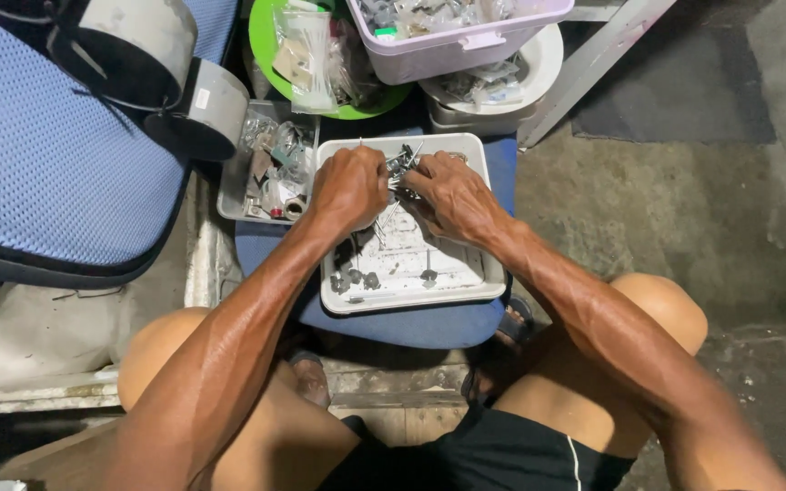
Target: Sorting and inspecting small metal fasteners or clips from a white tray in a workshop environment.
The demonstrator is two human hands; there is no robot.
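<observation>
Hands meet over a shallow white tray (493,273) that sits on a blue cushioned stool (429,325), right in the middle of the scene. The left hand (349,186) is curled into a loose fist at the tray's far-left corner, its fingers closed on something small and metallic, though exactly what is hidden under the knuckles. The right hand (452,193) comes in from the right, fingers bent and pinched together on the same little cluster of metal parts (402,165), thin pins or screws sticking out between the two hands. The cluster is held just above the far end of the tray, both hands touching it.

Down at the near end of the tray, a few dark small parts (357,279) lie scattered along the left edge and the bottom. Just left of the tray, touching it, there is a clear plastic box (229,195) packed with small bagged bits. Farther off, a green plate (266,55) holds more little bags, and to its right a pale lilac tub (466,50) rests over a white bowl (543,64), both loaded with packets.

On the far left, a blue mesh cushion (56,173) fills the corner, with a grey roll (152,41) lying on it. Bare knees frame the stool near us, over a rough concrete floor (684,209).
</observation>
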